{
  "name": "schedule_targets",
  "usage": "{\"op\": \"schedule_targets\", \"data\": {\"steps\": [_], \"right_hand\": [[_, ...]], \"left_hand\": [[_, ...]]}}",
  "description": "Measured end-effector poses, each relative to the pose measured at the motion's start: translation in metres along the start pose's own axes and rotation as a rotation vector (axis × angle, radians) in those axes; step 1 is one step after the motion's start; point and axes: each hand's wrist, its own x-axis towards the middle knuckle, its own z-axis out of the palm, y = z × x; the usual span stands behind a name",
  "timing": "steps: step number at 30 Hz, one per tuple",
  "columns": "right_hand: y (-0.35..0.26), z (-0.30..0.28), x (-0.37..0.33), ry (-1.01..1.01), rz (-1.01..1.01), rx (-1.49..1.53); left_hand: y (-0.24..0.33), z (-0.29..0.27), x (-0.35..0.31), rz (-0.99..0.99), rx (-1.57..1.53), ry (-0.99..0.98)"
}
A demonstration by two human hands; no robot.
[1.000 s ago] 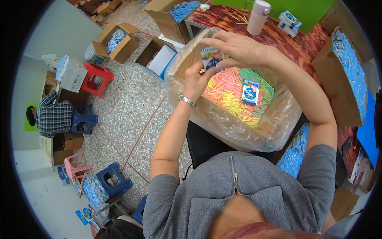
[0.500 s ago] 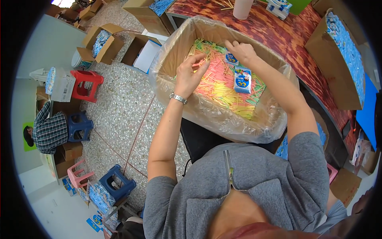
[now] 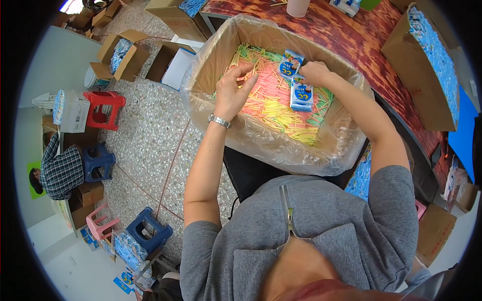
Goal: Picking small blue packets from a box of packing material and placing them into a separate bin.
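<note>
A large box [image 3: 198, 85] lined with clear plastic holds many thin pink, yellow and green sticks [image 3: 273, 95]. Two blue-and-white packets lie on them: an upper packet [image 3: 290, 63] and, just below it, a lower packet [image 3: 302, 94]. My left hand [image 3: 234, 91], with a metal watch at the wrist, hovers over the left part of the sticks, thumb and fingers apart. My right hand [image 3: 317, 74] is closed beside the packets, its curled fingertips near the top edge of the lower one. Whatever those fingers pinch is hidden.
A red-patterned table [image 3: 346, 42] runs behind the box, with a pale cup [image 3: 297, 7] on it. At the right stands a tall carton [image 3: 419, 75] of blue packets. Stools, including a red one [image 3: 104, 109], and open cartons [image 3: 120, 55] are on the left, where another person [image 3: 60, 170] sits.
My right hand has moved right and down, off the upper packet, which now shows fully. My left hand stays over the sticks. The whole view has shifted slightly.
</note>
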Motion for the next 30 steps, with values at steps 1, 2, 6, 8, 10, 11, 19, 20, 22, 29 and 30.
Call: {"op": "schedule_targets", "data": {"steps": [1, 2, 6, 8, 10, 11, 19, 20, 22, 29, 30], "right_hand": [[0.001, 0.001, -0.001, 0.022, -0.027, -0.05], [0.0, 0.001, -0.002, 0.017, -0.03, -0.041], [-0.008, -0.01, -0.017, 0.123, -0.095, -0.165], [-0.013, -0.027, -0.032, 0.166, -0.134, -0.153], [-0.017, -0.056, -0.046, 0.283, -0.231, 0.043], [-0.021, -0.072, -0.05, 0.26, -0.23, 0.033], [-0.088, -0.159, -0.035, 0.852, -0.627, 0.631], [-0.095, -0.165, -0.028, 0.853, -0.636, 0.634], [-0.105, -0.17, -0.014, 0.832, -0.667, 0.5], [-0.107, -0.121, 0.065, 0.357, -0.565, 1.312], [-0.106, -0.108, 0.079, 0.396, -0.471, 0.881]], "left_hand": [[0.0, 0.0, 0.0, -0.006, 0.008, -0.012], [0.0, 0.0, 0.001, 0.016, 0.063, -0.009], [0.002, 0.001, 0.0, 0.113, 0.207, -0.022], [0.005, 0.005, -0.002, 0.167, 0.248, -0.054], [0.011, 0.01, -0.004, 0.208, 0.294, -0.078], [0.015, 0.014, -0.005, 0.216, 0.285, -0.071], [0.036, -0.034, 0.01, -0.021, -0.38, -0.009], [0.036, -0.043, 0.01, -0.045, -0.242, 0.032], [0.034, -0.055, 0.009, -0.057, -0.226, 0.07], [0.008, -0.073, -0.01, -0.151, -0.275, 0.362], [0.003, -0.072, -0.013, -0.153, -0.356, 0.418]]}}
